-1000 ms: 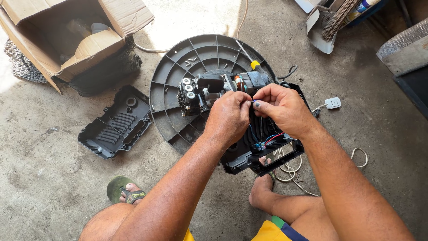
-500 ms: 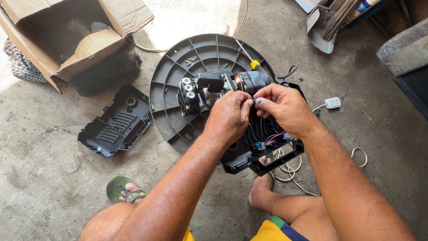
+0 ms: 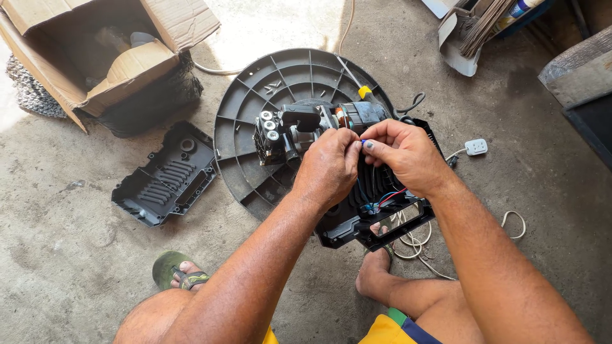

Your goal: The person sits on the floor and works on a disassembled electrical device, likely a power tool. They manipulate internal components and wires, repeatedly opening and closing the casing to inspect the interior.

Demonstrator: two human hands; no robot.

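My left hand [image 3: 330,167] and my right hand [image 3: 408,156] meet at the middle of the frame, fingertips pinched together on a small blue wire end [image 3: 363,144] right between them, just above the black motor housing [image 3: 376,213] where blue and red wires run. The motor [image 3: 319,124] sits just left of and above my knuckles, touching the round dark ribbed base plate [image 3: 268,95] it rests on. Both hands are closed in a pinch; my left fingers curl so tightly I cannot tell what else they hold. Everything lies on a bare, dusty concrete floor (sunlight falls across the top centre). One black cover panel [image 3: 167,177] lies at left, well apart from my hands; one open cardboard box [image 3: 102,57] fills the upper left; one white plug [image 3: 475,147] sits at right, and a loose loop of pale cord [image 3: 514,224] lies lower right. My two feet show at the bottom, one in a green sandal [image 3: 172,271].
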